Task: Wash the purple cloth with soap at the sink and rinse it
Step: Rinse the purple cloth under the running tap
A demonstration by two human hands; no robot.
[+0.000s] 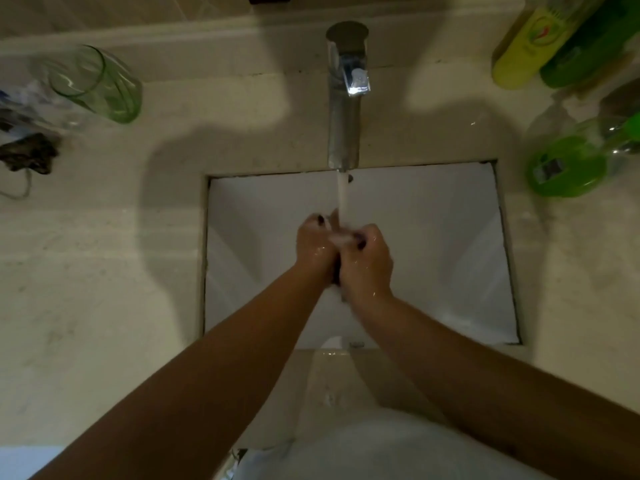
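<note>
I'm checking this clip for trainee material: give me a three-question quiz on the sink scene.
1. True or false: water runs from the faucet.
2. The green glass lies on which side of the sink? A) left B) right
3. Where are the left hand and right hand?

Key: 1 true. 2 A. 3 Together under the stream, over the sink; the cloth between them cannot be made out.

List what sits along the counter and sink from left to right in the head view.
Dark crumpled item → green glass → tap → yellow bottle → green bottle lying by the sink.
</note>
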